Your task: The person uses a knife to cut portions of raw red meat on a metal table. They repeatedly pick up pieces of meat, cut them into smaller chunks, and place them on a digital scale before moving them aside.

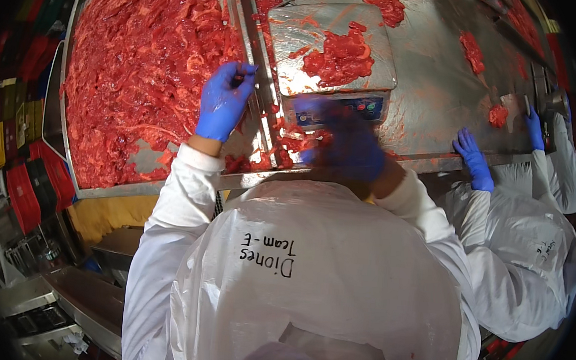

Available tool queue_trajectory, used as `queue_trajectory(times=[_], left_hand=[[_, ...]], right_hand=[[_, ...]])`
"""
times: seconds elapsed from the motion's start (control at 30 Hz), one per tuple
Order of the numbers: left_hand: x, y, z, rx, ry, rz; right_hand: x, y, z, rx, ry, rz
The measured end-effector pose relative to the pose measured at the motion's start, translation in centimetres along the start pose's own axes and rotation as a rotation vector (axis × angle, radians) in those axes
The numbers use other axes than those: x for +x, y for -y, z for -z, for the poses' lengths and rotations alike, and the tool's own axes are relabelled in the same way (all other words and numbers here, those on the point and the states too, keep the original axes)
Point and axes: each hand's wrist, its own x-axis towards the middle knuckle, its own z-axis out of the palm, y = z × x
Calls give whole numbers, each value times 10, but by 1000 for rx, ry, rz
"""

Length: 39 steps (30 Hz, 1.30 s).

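My left hand (222, 107), in a blue glove, hovers over the right edge of a metal tray (241, 15) full of raw red meat pieces (148, 67). Its fingers are loosely curled with a gap between thumb and forefinger, and nothing shows in them. Smeared by motion, my right hand (355, 145) passes in front of the scale's control panel (368, 108), above some meat scraps (298, 142). What it holds, if anything, is not visible. A clump of meat (342, 55) lies on the scale's steel platform (293, 28), just beyond my right hand.
More meat clumps (385, 6) lie on the steel table (426, 62). To my right, a co-worker's blue-gloved hand (474, 157) rests at the table edge, and another gloved hand (534, 128) is farther along. Red and black crates (26, 193) stand at left.
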Motion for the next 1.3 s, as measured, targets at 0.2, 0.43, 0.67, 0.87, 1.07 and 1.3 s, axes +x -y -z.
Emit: queue_trajectory(times=[0.2, 0.43, 0.67, 0.87, 1.07, 1.3], left_hand=[[-39, 48, -14, 163, 41, 115], [-53, 74, 16, 115, 167, 272], [22, 50, 104, 233, -286, 48], [69, 22, 99, 571, -16, 267], [-60, 34, 21, 908, 157, -27], [-78, -4, 17, 837, 317, -142]], right_hand=[[77, -66, 3, -732, 44, 44], [18, -137, 182, -456, -573, -600], [-121, -89, 75, -387, -503, -629], [-127, -56, 38, -784, -231, -669], [-135, -63, 37, -792, -285, -620], [-141, -75, 44, -835, -230, -550]])
